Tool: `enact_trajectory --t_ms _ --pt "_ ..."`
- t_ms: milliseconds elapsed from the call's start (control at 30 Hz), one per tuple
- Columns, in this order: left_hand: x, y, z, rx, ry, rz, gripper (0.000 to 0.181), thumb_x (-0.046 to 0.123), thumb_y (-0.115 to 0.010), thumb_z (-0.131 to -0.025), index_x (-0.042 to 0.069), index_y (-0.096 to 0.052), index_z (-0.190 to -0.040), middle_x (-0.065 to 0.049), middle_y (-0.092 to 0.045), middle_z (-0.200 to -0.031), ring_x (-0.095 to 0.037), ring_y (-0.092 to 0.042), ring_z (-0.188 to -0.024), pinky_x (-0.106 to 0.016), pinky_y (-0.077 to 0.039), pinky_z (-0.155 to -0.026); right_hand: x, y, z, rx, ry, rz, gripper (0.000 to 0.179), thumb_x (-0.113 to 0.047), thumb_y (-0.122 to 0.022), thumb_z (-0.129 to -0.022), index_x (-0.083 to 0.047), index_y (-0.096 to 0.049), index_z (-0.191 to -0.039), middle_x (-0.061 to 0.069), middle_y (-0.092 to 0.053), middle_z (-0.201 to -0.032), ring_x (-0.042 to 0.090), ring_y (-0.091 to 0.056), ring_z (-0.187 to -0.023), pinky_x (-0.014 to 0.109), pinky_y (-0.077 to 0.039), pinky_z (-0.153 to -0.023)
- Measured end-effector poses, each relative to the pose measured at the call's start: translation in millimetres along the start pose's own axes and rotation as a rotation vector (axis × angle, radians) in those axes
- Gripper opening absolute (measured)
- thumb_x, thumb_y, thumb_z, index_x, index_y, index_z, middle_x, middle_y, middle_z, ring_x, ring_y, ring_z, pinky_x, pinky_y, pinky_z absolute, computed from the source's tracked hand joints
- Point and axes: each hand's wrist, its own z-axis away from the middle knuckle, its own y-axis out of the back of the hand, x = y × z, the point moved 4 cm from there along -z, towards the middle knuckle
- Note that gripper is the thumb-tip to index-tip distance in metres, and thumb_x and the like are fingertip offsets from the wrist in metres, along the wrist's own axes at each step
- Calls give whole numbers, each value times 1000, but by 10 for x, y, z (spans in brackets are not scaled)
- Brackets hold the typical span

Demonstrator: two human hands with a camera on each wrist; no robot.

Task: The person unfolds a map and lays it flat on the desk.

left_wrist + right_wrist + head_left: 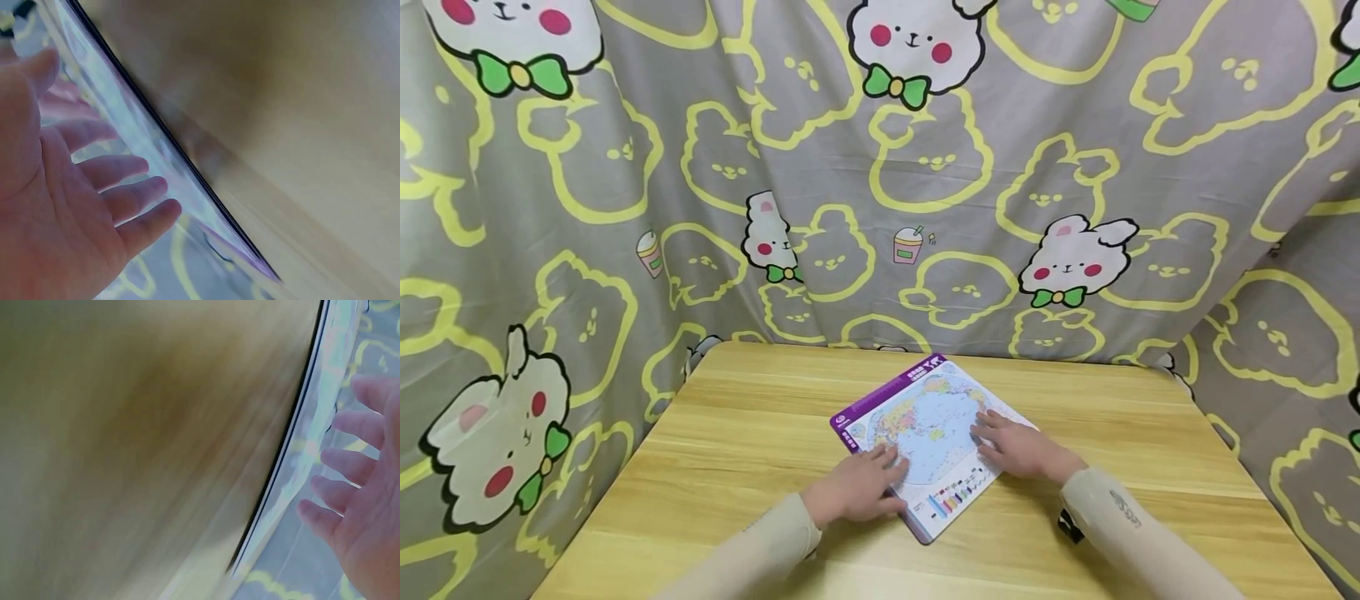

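A flat, rectangular world map board (940, 433) with a purple border along its far left side lies slantwise on the wooden table. Over its lower left edge is my left hand (859, 486), fingers spread and nearly straight. My right hand (1021, 446) reaches over the board's right edge with its fingers extended. In the left wrist view, the left hand (81, 181) shows its palm beside the board's dark edge. The right hand (362, 469) likewise has loose, parted fingers in the right wrist view. Whether the fingertips touch the map's surface, I cannot tell.
The light wooden table (737, 417) extends on every side of the board. Behind it and at both sides hangs a grey curtain (820, 167) printed with rabbits and yellow outlines. A small black object (1070, 527) shows beneath the right cuff.
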Motion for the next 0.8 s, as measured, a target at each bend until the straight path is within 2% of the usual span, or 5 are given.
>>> enact_trajectory --t_ms 233,367,800 --pt "-399 23 -79 42 62 8 61 45 -46 -97 6 -40 -144 -18 -36 -147 -33 -33 -135 -43 -29 -109 -230 -56 48 -18 44 35 45 -29 -49 -99 -3 -52 -135 20 -41 -143 40 -34 -132 53 -31 -105" --pt "-570 12 -119 55 87 22 61 43 -47 -97 4 -40 -143 -20 -36 -146 -35 -32 -135 -46 -29 -108 -362 -101 69 -32 79 68 45 -31 -48 -99 -5 -52 -135 19 -42 -143 38 -34 -133 50 -31 -106" --pt "-854 49 -260 51 141 23 64 44 -45 -98 2 -35 -145 -22 -26 -151 -38 -25 -137 -45 -26 -110 -819 -201 115 -40 226 99 44 -33 -49 -99 -8 -53 -135 18 -44 -142 38 -39 -130 48 -36 -103"
